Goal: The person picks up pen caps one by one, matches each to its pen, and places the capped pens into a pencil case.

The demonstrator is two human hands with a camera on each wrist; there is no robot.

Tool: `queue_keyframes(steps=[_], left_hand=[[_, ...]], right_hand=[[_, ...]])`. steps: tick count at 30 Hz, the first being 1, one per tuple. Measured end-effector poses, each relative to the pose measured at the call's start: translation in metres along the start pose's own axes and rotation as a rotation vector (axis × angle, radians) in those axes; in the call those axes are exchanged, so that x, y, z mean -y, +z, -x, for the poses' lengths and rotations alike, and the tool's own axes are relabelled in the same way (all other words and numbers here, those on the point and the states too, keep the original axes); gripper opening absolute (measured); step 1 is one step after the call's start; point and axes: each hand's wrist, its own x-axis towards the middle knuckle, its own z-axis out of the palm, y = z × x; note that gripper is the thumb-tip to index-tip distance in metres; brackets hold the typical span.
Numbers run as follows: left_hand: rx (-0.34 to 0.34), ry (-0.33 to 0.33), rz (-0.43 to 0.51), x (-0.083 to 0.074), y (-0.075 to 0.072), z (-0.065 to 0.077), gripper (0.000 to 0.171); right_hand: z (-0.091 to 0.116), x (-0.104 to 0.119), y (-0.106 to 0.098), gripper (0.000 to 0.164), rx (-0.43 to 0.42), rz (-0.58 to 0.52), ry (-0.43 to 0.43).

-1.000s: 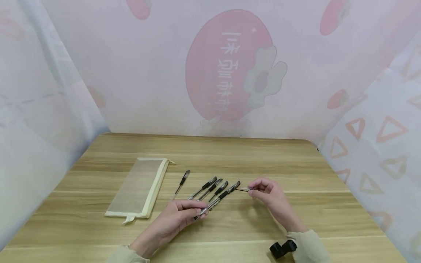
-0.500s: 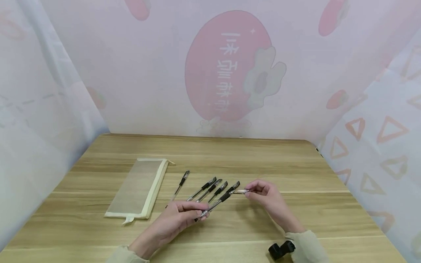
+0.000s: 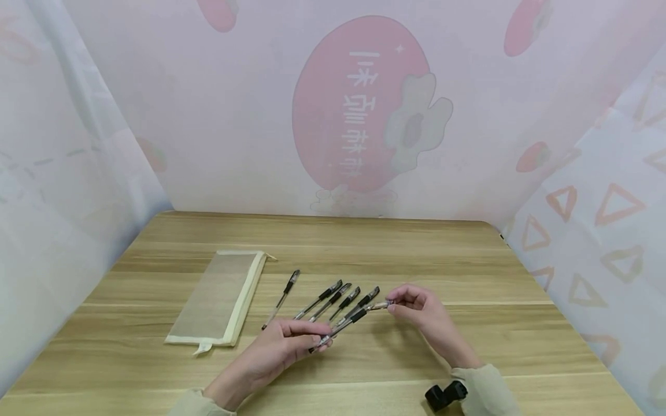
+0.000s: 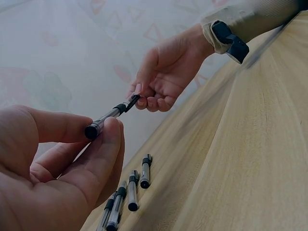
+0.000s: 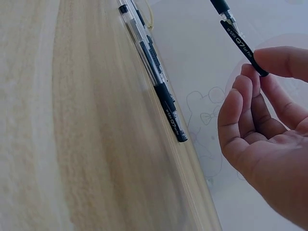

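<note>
My left hand [image 3: 283,344] pinches a gel pen [image 3: 356,316] by the rear of its clear barrel, between thumb and fingers. The pen is held above the table, black grip and tip pointing right. My right hand [image 3: 424,315] pinches the end of the pen's cap [image 5: 243,47], which has a black clip with white lettering. In the right wrist view, the cap's mouth is at the pen's tip, with the black grip just beyond. How far the tip is inside the cap I cannot tell. Several capped gel pens [image 3: 335,296] lie side by side behind my left hand.
Another pen [image 3: 288,286] lies apart, left of the row. Farther left is a flat mesh zip pouch [image 3: 215,297] with cream edging. A black device [image 3: 446,396] is at the right cuff. A pale printed curtain [image 3: 234,115] stands behind the wooden table [image 3: 416,248].
My right hand has moved slightly left with the cap, and the pen's front has lowered a little. The gap between pen tip and cap has closed.
</note>
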Motion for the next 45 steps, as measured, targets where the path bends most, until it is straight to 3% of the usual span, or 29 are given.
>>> queue_keyframes(steps=[13,30,34,40,45], left_hand=[[0.014,-0.023,-0.034,-0.001,-0.001,0.001,0.028],[0.058,0.001,-0.069,-0.001,0.001,0.002,0.029],[-0.003,0.037,-0.027,-0.002,0.001,0.001,0.032],[-0.229,0.109,0.078,-0.004,0.0,0.0,0.034],[-0.348,0.13,0.092,-0.003,0.0,0.0,0.035]], right_hand=[[0.0,-0.001,-0.001,0.04,0.072,-0.017,-0.011],[0.003,0.001,0.005,0.034,0.148,0.001,0.016],[0.003,0.002,0.008,0.033,0.118,-0.026,0.026],[0.003,0.002,0.015,0.03,0.099,-0.054,0.043],[0.004,0.002,0.02,0.029,0.108,-0.113,0.032]])
